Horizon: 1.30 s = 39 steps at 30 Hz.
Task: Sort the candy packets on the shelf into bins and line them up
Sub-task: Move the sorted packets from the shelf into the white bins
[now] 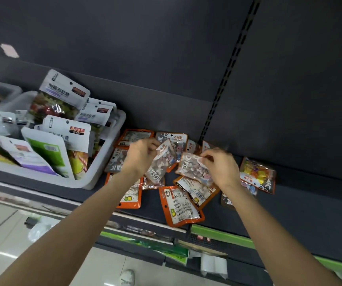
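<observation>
While both hands [140, 156] pinch packets [162, 164], loose orange packets [181, 205] around, white bin [104, 162] left

Both hands [140, 155] [220, 166] extended, fingers seemingly pinching

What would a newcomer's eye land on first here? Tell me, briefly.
Two bare hands meet mid-frame over a loose heap of orange-edged candy packets on the dark shelf: the left hand pinches one stone-candy packet, the right hand another. To their left, a white bin stands crammed with white-topped packets.
</observation>
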{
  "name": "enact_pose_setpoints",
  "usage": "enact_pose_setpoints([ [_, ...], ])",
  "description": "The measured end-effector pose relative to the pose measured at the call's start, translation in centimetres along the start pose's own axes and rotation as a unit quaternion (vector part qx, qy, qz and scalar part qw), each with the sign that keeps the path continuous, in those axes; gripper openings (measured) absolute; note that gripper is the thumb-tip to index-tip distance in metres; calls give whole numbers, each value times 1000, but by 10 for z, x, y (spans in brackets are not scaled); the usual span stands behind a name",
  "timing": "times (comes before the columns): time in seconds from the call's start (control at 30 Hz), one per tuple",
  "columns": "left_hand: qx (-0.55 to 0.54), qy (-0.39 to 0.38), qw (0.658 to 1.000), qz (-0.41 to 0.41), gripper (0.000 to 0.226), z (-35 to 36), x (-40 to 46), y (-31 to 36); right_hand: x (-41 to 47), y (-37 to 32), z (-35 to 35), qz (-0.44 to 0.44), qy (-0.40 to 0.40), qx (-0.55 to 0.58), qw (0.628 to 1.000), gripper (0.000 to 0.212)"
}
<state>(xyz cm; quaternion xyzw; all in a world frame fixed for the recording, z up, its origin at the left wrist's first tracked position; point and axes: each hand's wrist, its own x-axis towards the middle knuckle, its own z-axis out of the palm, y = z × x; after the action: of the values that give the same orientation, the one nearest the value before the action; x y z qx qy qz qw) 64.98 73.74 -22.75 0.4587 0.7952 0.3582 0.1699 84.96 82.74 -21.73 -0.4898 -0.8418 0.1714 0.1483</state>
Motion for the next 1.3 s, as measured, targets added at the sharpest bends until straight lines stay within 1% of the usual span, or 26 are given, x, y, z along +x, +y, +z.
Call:
enact_pose_setpoints([
  [0.13, 35, 51, 996, 70, 20, -42, -24, 18, -11, -25, -22, -26, 32, 32, 999, 15],
  [0.2, 61, 75, 991, 89, 20, -68, -36, 22, -14, -42, -31, -44, 45, 56, 996, 14],
  [0.33, 107, 124, 983, 81, 18, -123, -59, 16, -19, -87, -43, -79, 56, 85, 992, 11],
  [0.47, 110, 171, 977, 58, 16, -179, -82, -6, -28, -148, -39, -134, 54, 86, 986, 10],
  [0.57, 104, 204, 972, 52, 17, -224, -98, -33, -35, -200, -26, -164, 60, 105, 979, 11],
  [0.7, 100, 234, 967, 29, 17, -292, -114, -78, -42, -279, 1, -179, 62, 134, 973, 10],
  [0.77, 89, 246, 965, 22, 16, -329, -117, -107, -45, -324, 15, -191, 70, 127, 971, 11],
  [0.9, 76, 246, 966, 5, 17, -398, -117, -168, -45, -411, 33, -187, 108, 98, 971, 13],
  [1.0, 73, 242, 967, 11, 16, -440, -107, -206, -39, -470, 49, -185, 151, 78, 968, 13],
  [1.03, 73, 240, 968, 14, 16, -452, -101, -218, -36, -488, 57, -189, 153, 83, 966, 12],
  [1.17, 76, 225, 971, 25, 18, -492, -70, -258, -21, -553, 97, -194, 104, 120, 968, 9],
  [1.3, 100, 247, 964, 19, 17, -526, -29, -295, 11, -601, 134, -192, 82, 134, 969, 9],
])
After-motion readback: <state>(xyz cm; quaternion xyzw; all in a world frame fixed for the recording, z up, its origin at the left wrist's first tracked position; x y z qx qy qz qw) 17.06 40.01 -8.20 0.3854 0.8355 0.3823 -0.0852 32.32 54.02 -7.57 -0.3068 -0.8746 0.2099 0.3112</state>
